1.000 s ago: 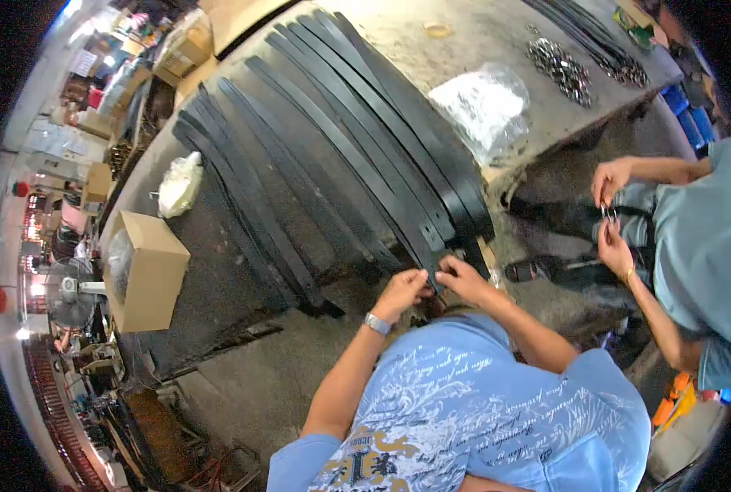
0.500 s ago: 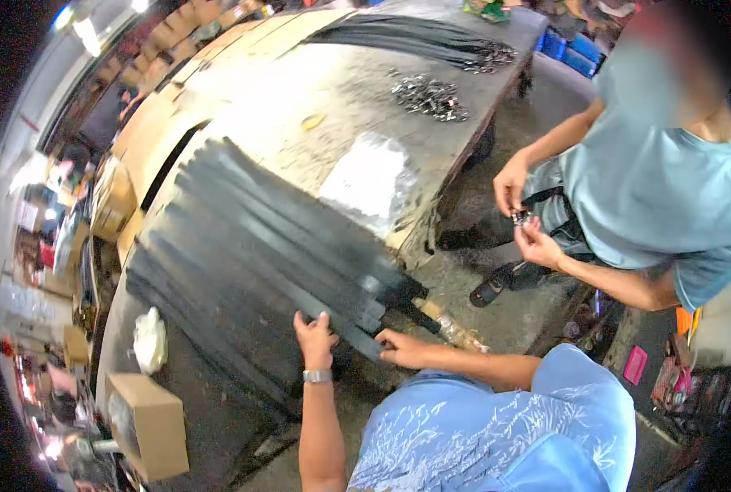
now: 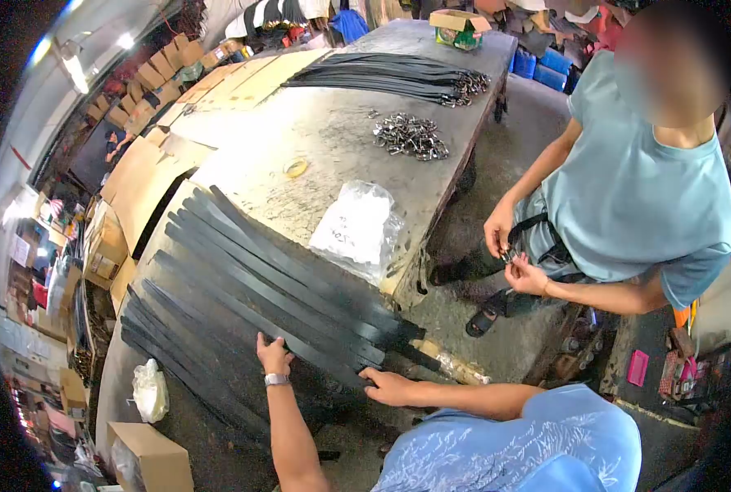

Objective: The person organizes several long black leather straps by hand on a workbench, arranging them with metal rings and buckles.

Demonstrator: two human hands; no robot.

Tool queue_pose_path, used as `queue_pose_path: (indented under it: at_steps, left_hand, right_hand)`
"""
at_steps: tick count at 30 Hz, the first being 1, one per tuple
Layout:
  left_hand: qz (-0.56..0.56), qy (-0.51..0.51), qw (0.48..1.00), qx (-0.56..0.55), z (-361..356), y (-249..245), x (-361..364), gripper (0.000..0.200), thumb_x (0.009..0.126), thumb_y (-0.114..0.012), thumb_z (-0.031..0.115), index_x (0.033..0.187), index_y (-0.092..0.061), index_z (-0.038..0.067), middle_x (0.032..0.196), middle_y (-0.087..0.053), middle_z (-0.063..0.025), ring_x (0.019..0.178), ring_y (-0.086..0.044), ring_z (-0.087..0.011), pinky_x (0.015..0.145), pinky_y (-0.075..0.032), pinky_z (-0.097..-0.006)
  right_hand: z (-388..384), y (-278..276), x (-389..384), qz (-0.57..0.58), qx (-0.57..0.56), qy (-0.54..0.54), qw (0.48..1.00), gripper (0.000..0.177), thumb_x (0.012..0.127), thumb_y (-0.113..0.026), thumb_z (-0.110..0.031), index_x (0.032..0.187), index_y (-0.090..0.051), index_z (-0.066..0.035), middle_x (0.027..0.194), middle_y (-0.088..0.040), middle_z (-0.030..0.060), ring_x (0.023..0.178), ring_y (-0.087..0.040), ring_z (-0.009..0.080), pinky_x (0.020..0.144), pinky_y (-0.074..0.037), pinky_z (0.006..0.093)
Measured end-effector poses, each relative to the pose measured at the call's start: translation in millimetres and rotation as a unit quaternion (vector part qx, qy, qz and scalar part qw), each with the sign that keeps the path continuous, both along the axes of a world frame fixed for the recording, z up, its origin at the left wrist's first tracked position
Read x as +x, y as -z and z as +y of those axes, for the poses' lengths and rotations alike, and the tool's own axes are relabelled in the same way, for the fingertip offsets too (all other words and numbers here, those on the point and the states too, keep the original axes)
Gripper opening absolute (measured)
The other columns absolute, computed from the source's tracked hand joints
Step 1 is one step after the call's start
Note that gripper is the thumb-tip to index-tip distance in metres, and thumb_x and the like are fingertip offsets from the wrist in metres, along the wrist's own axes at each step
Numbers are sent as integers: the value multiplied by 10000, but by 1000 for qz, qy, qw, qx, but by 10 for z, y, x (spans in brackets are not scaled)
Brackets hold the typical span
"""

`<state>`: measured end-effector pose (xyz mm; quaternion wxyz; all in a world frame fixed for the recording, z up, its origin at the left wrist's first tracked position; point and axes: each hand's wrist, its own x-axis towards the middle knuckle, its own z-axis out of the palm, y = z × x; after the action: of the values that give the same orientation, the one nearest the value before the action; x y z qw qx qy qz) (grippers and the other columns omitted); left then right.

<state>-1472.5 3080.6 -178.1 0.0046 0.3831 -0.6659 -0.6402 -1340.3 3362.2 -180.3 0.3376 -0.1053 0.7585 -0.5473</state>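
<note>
Long flat black straps lie side by side in a fanned layer across the near part of the table. My left hand, with a metal watch on its wrist, rests at the lower edge of one strap, thumb and finger apart. Near that strap's right end, my right hand has its fingers closed on the strap. The fingertips under the strap are hidden. A second group of black straps lies to the left of my left hand.
A clear plastic bag, a tape roll, a pile of metal buckles and more straps lie farther up the table. A cardboard box stands lower left. A co-worker at right handles a small metal piece.
My left hand has moved left along the straps, and my right hand has shifted slightly left. The camera view has tilted up, showing more of the table's far end. The co-worker still handles the small piece.
</note>
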Motion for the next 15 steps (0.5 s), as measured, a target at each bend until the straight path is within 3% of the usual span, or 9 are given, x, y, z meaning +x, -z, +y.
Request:
queue_pose_path:
  at_steps: [2,5,7,9,10,11,13,14,15]
  left_hand:
    - [-16,4,1000,-10,-267,139,-231,675,899,-582,3,1513,-313,82,1146,-624,-174,722,-648,-238,493,-506,-386]
    - [-48,-3,999,-17,-529,325,-407,654,916,-605,79,1493,-303,29,1319,-527,-232,978,-655,-333,611,-605,-441]
    - [-71,16,995,-75,-238,-87,-214,712,921,-634,190,1505,-265,20,1403,-454,-252,1135,-597,-382,721,-622,-473]
    - [-84,78,969,-219,23,-478,97,824,909,-657,314,1528,-206,10,1354,-511,-282,1177,-575,-384,806,-582,-437]
    - [-29,100,939,-328,-136,-234,294,820,912,-658,294,1531,-206,2,1240,-591,-255,1095,-609,-343,852,-526,-431]
    - [11,98,949,-299,120,-610,611,799,929,-638,261,1540,-191,6,1123,-619,-201,1009,-605,-300,921,-468,-441]
    - [92,89,980,-151,403,-976,1293,619,958,-575,139,1481,-278,-6,851,-623,-96,731,-605,-175,657,-519,-326]
    - [115,116,980,-117,449,-977,1672,527,953,-566,95,1417,-339,-9,781,-619,-71,646,-590,-137,560,-497,-281]
    - [93,170,980,-49,446,-952,2064,462,946,-575,79,1362,-398,-15,783,-619,-74,659,-602,-144,582,-517,-294]
  right_hand:
    - [-146,-62,-95,37,-10,31,999,496,947,-531,-257,1368,-409,-23,1298,-577,264,1202,-563,423,1017,-444,485]
    - [-230,-221,-219,47,-18,40,998,496,950,-554,-243,1381,-393,-55,1269,-595,259,1186,-575,420,1002,-453,494]
    - [-255,16,-185,52,-5,33,998,530,947,-594,-283,1403,-374,-126,1225,-616,252,1151,-593,418,953,-475,481]
    - [-95,-6,-104,10,-9,24,1000,579,941,-608,-306,1431,-348,-137,1218,-614,264,1152,-593,420,947,-475,479]
    - [25,-114,-17,-8,5,22,1000,596,941,-609,-315,1443,-338,-141,1217,-613,268,1159,-590,416,952,-472,478]
    - [163,-179,68,-27,18,17,999,613,940,-610,-324,1455,-328,-146,1216,-612,271,1165,-588,412,958,-469,478]
    - [396,143,364,-21,33,4,999,659,928,-621,-364,1467,-312,-145,1247,-599,278,1176,-586,392,964,-468,478]
    - [479,502,587,-2,99,-30,995,694,925,-621,-386,1475,-297,-111,1217,-613,248,1124,-598,390,929,-475,475]
    - [584,811,741,22,168,-62,984,732,923,-620,-408,1482,-283,-78,1187,-626,219,1072,-610,388,894,-482,473]
